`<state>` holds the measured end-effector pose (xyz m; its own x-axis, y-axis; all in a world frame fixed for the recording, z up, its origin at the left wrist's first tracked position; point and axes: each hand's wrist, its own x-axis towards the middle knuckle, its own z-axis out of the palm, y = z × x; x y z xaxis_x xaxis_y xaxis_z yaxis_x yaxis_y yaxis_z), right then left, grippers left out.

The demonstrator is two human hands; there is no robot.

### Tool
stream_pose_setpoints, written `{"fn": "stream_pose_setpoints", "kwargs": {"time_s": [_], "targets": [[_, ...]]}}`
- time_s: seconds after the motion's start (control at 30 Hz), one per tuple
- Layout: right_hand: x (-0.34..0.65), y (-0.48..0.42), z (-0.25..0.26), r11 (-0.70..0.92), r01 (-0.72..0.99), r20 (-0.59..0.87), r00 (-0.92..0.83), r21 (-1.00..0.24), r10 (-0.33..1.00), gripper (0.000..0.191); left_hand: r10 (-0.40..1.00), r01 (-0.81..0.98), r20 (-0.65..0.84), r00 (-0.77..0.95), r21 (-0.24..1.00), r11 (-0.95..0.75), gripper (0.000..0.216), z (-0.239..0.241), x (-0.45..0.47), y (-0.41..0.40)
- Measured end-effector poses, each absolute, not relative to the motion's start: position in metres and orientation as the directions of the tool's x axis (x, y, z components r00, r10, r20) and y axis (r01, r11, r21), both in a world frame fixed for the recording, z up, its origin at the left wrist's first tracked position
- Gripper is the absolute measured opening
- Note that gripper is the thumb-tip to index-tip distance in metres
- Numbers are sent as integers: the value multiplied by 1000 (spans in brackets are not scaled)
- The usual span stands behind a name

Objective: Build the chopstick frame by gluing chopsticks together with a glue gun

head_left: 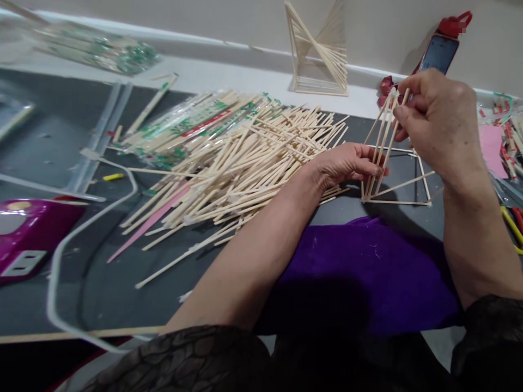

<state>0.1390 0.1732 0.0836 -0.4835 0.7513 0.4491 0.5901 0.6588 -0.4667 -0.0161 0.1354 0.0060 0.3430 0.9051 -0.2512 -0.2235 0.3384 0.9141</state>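
On dark mat | right hand (439, 122) pinches thin wooden sticks (382, 144) | left hand (347, 163) steadies them

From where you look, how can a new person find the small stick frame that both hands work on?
Start at the big loose pile of sticks on the dark mat, then go right past the left hand. The stick frame stands there, its upper sticks pinched by the right hand. Unlike the finished stick model by the wall, it is low and sparse.
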Motion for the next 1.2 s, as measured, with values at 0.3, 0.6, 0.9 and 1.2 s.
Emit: {"fn": "stream_pose_setpoints", "kwargs": {"time_s": [0.3,0.6,0.9,1.2], "targets": [[136,176,81,629,634,439,-456,-450,774,23,912,-203,-268,311,918,339,19,5,-12,134],[133,179,80,567,737,387,-433,-368,814,31,912,-174,-275,305,925,337,16,3,-10,135],[131,179,76,547,739,390,-405,-393,827,33,914,-162,-280,295,928,336,14,1,-9,136],[134,186,73,514,722,329,-398,-464,856,39,921,-131,-287,264,935,329,17,-1,-7,138]]}}
